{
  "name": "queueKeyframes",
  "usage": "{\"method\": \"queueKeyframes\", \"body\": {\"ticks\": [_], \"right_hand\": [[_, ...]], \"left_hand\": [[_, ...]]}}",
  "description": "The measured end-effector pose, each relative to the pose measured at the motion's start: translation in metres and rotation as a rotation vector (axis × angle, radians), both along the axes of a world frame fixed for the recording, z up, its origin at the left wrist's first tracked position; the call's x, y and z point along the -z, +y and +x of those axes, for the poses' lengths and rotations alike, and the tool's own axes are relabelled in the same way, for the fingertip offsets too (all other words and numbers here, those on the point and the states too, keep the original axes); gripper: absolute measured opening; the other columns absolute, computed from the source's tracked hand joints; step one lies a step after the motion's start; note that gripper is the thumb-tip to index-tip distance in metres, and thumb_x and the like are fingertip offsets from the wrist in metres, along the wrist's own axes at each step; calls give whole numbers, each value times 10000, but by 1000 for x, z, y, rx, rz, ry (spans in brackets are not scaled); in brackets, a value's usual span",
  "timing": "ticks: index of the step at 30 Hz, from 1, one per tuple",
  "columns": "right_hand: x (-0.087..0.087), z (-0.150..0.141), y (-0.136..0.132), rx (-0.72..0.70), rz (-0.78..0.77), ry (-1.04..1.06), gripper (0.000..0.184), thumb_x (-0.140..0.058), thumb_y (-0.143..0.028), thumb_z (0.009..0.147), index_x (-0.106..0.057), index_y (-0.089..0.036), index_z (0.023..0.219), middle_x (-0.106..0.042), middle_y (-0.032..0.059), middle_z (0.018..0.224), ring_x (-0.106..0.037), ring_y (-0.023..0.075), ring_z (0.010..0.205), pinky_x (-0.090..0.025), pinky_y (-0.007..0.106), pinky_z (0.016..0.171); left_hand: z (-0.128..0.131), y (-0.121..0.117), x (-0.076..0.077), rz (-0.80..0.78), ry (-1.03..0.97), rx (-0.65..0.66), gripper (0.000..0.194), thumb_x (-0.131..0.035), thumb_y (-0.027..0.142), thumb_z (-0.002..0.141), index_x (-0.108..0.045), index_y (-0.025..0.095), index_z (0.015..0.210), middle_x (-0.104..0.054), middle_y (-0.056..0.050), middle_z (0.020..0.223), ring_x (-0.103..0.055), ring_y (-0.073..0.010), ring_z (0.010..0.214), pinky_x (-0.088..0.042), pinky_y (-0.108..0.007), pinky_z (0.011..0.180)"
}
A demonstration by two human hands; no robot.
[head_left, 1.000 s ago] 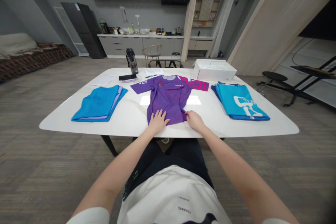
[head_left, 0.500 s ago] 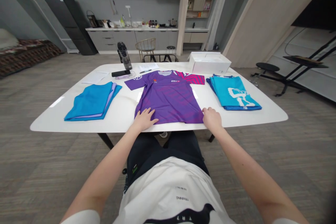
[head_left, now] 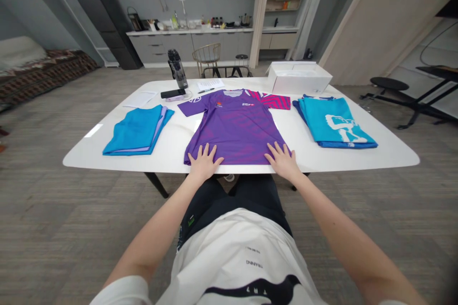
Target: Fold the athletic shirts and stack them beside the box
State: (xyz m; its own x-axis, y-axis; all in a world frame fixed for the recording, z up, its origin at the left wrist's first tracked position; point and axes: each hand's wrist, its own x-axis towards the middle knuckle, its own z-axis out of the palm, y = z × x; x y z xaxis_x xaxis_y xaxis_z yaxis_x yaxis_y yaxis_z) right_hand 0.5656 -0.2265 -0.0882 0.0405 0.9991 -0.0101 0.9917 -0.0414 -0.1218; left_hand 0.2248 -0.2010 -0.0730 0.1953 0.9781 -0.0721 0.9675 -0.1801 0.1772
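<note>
A purple T-shirt [head_left: 238,126] lies spread on the white table [head_left: 89,150], its collar toward the far side and its hem along the near edge. One sleeve is striped pink. My left hand [head_left: 203,161] rests flat with spread fingers on the hem's left corner. On the right corner of the hem, my right hand [head_left: 282,158] also lies flat, fingers apart. Left of the shirt is a folded stack of blue and lilac clothes [head_left: 134,128]. To its right sits another folded stack, topped by a turquoise shirt [head_left: 327,112] with a white print.
A white box [head_left: 298,78] stands at the table's back right. Farther left are a dark water bottle [head_left: 177,70], a black phone [head_left: 172,93], a pen [head_left: 206,90] and sheets of paper [head_left: 140,99]. Beyond the table stands a wire-backed chair [head_left: 207,55].
My right hand pulled the shirt's bunched right side outward, widening the hem. It then let go and flattened onto the cloth. My left hand moved left and stayed on the hem.
</note>
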Motion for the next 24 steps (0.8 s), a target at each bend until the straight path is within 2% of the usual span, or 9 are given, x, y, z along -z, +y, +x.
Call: {"method": "queueKeyframes", "body": {"ticks": [4,6,8,10,12,14,17,21,24], "right_hand": [[-4,11,1,101,12,-64,720,-275,-616,1038,-334,-201,1623,-272,216,1668,-238,462,1521,-197,741,1151],[-9,3,7,62,63,-82,712,-289,-583,1046,-379,-140,1597,-271,242,1661,-225,442,1531,-166,715,1177],[-14,-12,16,-60,104,-43,680,-298,-551,1056,-397,-134,1583,-261,213,1673,-202,391,1552,-157,672,1208],[-17,-27,28,-174,104,32,649,-281,-558,1062,-393,-194,1587,-258,147,1688,-182,344,1567,-149,666,1219],[-16,-36,40,-205,58,88,640,-259,-589,1061,-372,-259,1598,-250,98,1697,-169,335,1573,-138,698,1209],[-12,-36,48,-171,5,93,645,-253,-614,1055,-340,-301,1612,-237,75,1703,-161,347,1573,-119,731,1194],[-5,-23,52,-118,-20,53,684,-269,-661,1036,-291,-325,1631,-225,63,1707,-149,355,1574,-93,724,1201],[-1,0,44,-99,-8,4,724,-279,-697,1016,-260,-332,1641,-213,46,1710,-146,360,1574,-112,695,1216],[-3,7,39,-94,-8,-25,728,-273,-696,1017,-264,-321,1641,-209,50,1710,-162,365,1571,-128,708,1209]], "left_hand": [[-6,-2,-1,47,24,-74,773,-276,708,986,-349,253,1607,-270,-177,1680,-225,-459,1538,-171,-791,1143],[-1,6,-2,100,10,28,704,-308,622,1021,-358,226,1601,-296,-178,1670,-254,-403,1543,-176,-707,1200],[6,20,-3,130,-26,212,616,-329,521,1050,-355,246,1601,-285,-127,1684,-236,-326,1563,-171,-622,1243],[11,38,-5,126,-61,358,568,-332,472,1062,-363,283,1596,-269,-71,1697,-202,-276,1578,-150,-583,1262],[12,54,-6,107,-79,408,574,-339,510,1056,-379,297,1587,-267,-50,1698,-189,-267,1582,-124,-584,1267],[12,65,-5,75,-81,389,628,-353,583,1035,-375,291,1590,-268,-58,1697,-190,-279,1581,-110,-597,1265],[14,67,1,55,-71,345,691,-338,648,1013,-336,298,1608,-254,-67,1701,-185,-295,1581,-76,-624,1260],[22,51,10,85,-80,321,723,-301,692,1001,-310,315,1618,-240,-60,1704,-173,-311,1583,-29,-663,1249],[29,39,11,97,-75,307,743,-274,706,998,-308,302,1621,-245,-62,1702,-173,-315,1582,-34,-679,1246]]}}
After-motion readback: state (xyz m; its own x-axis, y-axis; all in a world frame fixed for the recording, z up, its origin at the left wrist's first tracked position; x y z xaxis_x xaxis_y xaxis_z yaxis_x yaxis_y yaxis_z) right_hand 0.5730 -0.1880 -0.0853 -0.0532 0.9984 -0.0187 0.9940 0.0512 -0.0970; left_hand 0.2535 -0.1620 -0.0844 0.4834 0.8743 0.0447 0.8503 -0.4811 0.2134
